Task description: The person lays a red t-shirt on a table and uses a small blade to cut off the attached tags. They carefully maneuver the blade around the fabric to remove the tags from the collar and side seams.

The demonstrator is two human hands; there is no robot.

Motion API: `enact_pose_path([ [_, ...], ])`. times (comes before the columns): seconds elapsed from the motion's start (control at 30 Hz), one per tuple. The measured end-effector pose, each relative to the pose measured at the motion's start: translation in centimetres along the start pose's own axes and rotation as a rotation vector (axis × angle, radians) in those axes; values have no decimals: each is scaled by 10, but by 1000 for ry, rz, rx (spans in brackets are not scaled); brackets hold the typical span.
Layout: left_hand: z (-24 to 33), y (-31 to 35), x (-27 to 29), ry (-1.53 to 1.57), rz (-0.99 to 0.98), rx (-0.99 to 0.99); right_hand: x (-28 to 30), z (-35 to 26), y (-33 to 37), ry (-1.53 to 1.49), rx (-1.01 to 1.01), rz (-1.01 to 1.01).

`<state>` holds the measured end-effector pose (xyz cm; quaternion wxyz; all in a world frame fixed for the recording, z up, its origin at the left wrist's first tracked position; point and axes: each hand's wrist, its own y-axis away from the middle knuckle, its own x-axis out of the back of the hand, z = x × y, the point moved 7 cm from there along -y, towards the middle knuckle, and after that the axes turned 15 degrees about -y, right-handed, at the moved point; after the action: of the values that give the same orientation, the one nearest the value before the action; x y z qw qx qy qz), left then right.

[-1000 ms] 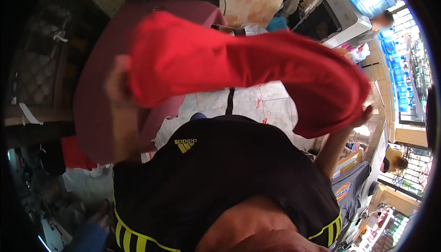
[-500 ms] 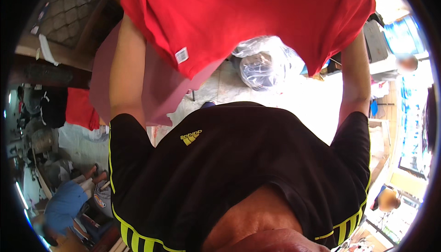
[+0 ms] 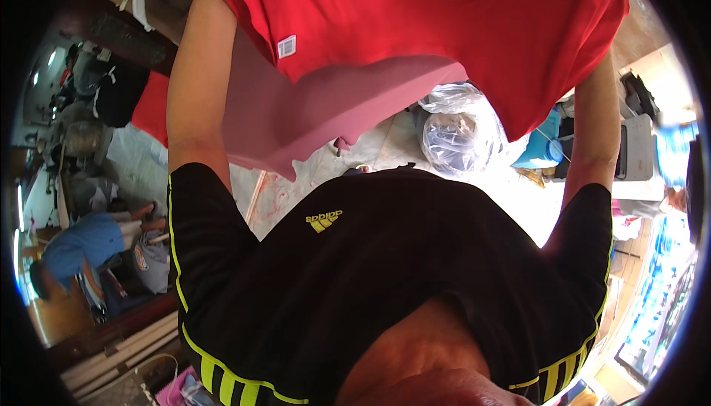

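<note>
Red cloth now outspread between forearms

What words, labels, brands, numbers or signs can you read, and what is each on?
Black short-sleeved shirt with yellow stripes: yellow lettering and emblem on the chest, upside down; legible, but I don't copy brand names.
Red fabric garment: small white rectangular label, print too small to read.
Grey cloth item, left: round orange-and-white logo, too small to read.
</note>
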<state>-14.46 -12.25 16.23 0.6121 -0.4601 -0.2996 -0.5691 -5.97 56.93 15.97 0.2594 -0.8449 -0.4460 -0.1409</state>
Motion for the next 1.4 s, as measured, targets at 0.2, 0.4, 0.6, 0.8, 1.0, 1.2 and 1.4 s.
enact_pose_path([
  [0.2, -18, 55, 24, -44, 48, 112, -37, -5, -8, -11, 22, -83],
  [0.4, -32, 93, 46, -97, 90, 188, -56, -12, -10, 6, 63, -150],
  [0.6, -63, 105, 65, -158, 107, 234, -88, -15, 1, 38, 133, -200],
  [0.8, -77, 98, 77, -198, 116, 274, -105, -19, 27, 207, 193, -196],
  [1.0, -80, 91, 84, -215, 117, 279, -109, -16, 31, 184, 191, -206],
  [1.2, -82, 99, 81, -183, 89, 276, -117, -26, 25, 173, 207, -209],
  [1.4, -48, 109, 36, -22, -69, 242, -95, 33, 93, 106, 122, -161],
])
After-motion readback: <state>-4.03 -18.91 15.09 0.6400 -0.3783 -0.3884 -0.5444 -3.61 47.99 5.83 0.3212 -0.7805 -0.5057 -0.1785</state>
